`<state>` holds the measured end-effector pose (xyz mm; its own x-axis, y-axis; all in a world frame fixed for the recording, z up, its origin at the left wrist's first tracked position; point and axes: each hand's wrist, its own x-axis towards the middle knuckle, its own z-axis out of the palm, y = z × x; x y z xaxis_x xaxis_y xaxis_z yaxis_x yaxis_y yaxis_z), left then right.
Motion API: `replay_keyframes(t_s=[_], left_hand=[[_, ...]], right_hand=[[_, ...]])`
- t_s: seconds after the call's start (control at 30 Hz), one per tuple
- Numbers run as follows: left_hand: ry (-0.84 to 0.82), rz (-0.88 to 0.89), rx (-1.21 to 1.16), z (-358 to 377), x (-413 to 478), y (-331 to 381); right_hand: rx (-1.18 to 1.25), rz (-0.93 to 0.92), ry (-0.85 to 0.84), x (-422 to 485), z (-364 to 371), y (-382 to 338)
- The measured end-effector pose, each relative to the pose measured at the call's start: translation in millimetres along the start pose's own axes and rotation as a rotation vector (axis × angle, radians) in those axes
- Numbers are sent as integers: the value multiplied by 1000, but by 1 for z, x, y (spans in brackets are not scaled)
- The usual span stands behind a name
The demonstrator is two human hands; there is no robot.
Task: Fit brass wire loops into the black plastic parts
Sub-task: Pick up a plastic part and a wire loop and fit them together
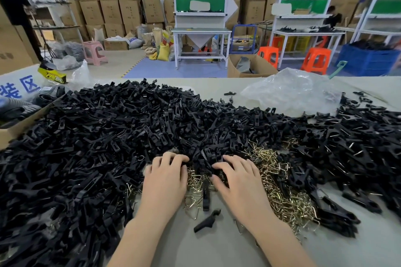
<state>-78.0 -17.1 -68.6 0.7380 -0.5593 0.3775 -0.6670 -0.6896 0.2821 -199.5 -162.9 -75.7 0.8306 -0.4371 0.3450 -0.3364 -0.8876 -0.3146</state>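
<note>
A huge heap of black plastic parts [134,128] covers most of the table. Brass wire loops [280,193] lie in a tangled pile at the heap's near edge, between and to the right of my hands. My left hand [165,180] lies palm down with curled fingertips dug into the black parts. My right hand [236,178] is also palm down, its fingers curled over black parts next to the wires. What each hand holds is hidden under the fingers. A single black part [207,220] lies loose on the bare table between my wrists.
A crumpled clear plastic bag [290,91] sits at the back right of the table [217,249]. A cardboard box edge [13,130] borders the heap at the left. Beyond are workbenches, stools, stacked cartons and two people.
</note>
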Motion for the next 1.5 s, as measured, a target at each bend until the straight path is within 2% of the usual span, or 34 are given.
replay_keyframes(t_s=[0.3, 0.5, 0.6, 0.8, 0.9, 0.97, 1.13, 1.3, 1.43, 1.5], left_hand=[[16, -29, -17, -2, -2, 4], [-60, -35, 16, -8, -3, 5], [-29, -29, -19, -10, -5, 5], [215, -44, -326, -19, -9, 10], [221, -41, -517, -20, -12, 15], [192, -76, -682, -21, -16, 22], [181, -54, -729, -22, -24, 37], [144, -48, -752, -19, -28, 41], [62, -107, -906, -23, -26, 43], [4, -83, -990, -27, -26, 46]], right_hand=[[127, -23, 89, -4, -5, -4], [330, 20, 143, -4, -13, -8], [613, 137, 137, -4, -21, -7], [1277, 346, 112, 1, -29, 0], [1573, 462, 100, 5, -28, -1], [1663, 501, 70, 6, -26, -4], [1634, 430, -40, 5, -20, -11], [1538, 367, -22, 2, -21, -9], [1407, 298, -1, 1, -21, -9], [1385, 284, 12, 1, -21, -8]])
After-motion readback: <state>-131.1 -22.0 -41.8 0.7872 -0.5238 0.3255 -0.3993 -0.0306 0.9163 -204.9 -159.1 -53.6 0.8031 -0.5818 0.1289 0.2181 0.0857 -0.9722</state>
